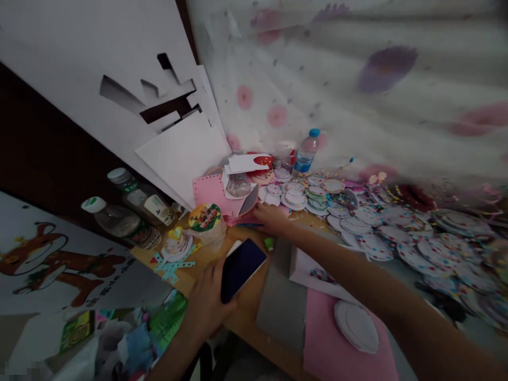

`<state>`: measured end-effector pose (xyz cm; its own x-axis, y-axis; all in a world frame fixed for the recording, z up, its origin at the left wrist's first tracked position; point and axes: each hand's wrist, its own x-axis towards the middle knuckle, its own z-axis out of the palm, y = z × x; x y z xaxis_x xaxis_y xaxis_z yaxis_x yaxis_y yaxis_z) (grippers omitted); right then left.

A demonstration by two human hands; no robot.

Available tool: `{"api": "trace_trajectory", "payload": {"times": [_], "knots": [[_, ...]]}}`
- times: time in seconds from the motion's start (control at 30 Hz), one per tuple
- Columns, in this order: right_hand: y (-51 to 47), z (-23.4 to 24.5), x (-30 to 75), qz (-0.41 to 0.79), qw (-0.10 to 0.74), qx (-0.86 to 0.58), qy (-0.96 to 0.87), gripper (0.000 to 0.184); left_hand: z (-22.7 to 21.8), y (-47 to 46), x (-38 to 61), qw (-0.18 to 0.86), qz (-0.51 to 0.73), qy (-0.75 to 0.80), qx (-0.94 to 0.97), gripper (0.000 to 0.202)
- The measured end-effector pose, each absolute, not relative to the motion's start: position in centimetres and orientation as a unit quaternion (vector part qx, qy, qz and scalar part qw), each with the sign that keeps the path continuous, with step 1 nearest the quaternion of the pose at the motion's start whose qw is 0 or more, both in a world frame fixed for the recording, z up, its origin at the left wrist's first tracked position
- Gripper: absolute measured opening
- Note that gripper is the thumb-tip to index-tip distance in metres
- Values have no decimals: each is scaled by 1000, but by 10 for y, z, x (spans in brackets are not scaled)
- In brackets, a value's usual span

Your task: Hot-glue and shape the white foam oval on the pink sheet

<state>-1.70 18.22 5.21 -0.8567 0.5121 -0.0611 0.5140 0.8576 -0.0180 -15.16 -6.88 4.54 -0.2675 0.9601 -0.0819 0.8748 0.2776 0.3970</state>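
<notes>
My left hand holds a smartphone, its dark screen facing up, over the front of the wooden table. Farther back, my right hand reaches across to a pile of pink paper. Its fingers are curled at the edge of the paper and seem to grip it; the fingertips are partly hidden. Close to that hand stand a clear plastic cup and white card strips. A small green object lies just in front of the right hand.
Two bottles and a lidded tub stand on the left beside a small cake-shaped ornament. Many decorated paper discs cover the back right, near a water bottle. A white box and round white discs are nearer.
</notes>
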Motion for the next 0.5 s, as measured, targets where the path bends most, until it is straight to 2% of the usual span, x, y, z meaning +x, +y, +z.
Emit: {"api": "trace_trajectory", "payload": {"times": [0.07,0.2,0.27,0.33,0.4,0.43,0.5], "knots": [[190,53,-21,-15,33,259,965,27,41,-69,-150,153,153,780,588,75],[204,62,-21,-6,34,275,961,32,48,-64,-153,128,208,755,608,69],[207,65,-19,-5,37,279,960,32,61,-58,-162,33,273,756,594,57],[206,66,-17,-6,42,277,960,32,75,-47,-174,-97,345,753,552,55],[203,66,-16,-9,48,272,961,31,83,-29,-188,-172,394,743,513,74],[201,65,-15,-11,51,270,961,30,83,-18,-194,-172,408,744,501,85],[197,65,-14,-13,54,268,962,30,78,4,-204,-106,427,759,480,96]]}}
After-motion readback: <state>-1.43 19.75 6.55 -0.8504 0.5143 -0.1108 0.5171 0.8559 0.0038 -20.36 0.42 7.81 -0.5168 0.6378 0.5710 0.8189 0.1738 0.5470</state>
